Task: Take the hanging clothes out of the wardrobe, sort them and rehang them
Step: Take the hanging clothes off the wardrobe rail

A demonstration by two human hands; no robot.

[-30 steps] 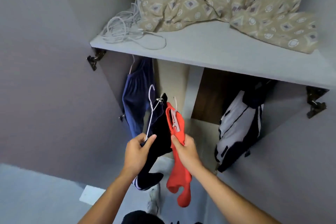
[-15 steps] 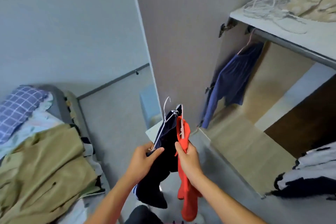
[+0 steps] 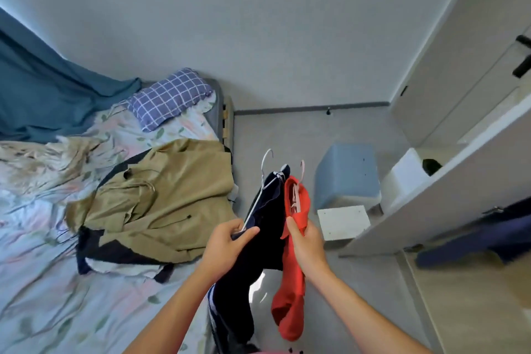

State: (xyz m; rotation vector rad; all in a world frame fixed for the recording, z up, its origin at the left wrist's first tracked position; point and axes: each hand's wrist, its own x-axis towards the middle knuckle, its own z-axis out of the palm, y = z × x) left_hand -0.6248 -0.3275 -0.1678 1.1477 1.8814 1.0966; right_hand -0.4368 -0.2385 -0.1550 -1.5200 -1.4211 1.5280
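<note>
Navy soft fabric garment (image 3: pixel 258 244) on a white wire hanger (image 3: pixel 260 187), pinched at its shoulder by the left hand (image 3: pixel 227 241), fingers curled shut on cloth and wire. Red soft fabric garment (image 3: pixel 293 267) on a pale pink hanger (image 3: pixel 298 195), gripped likewise by the right hand (image 3: pixel 306 241). Both hang just right of the bed (image 3: pixel 71 267), beside the khaki jacket (image 3: pixel 161 195). Light, limp, probably slippery on hangers; best held at hanger neck.

Two hands in view: left hand (image 3: pixel 227 241), right hand (image 3: pixel 306 238). Two garments held, one per hand: one navy garment (image 3: pixel 258 261), one red garment (image 3: pixel 293 276). Two hangers above the hands: one white hanger (image 3: pixel 263 178), one pink hanger (image 3: pixel 297 195). Left of the left hand: one khaki jacket (image 3: pixel 161 198), one checked pillow (image 3: pixel 169 97). Beyond the right hand: one blue stool (image 3: pixel 346 175).
</note>
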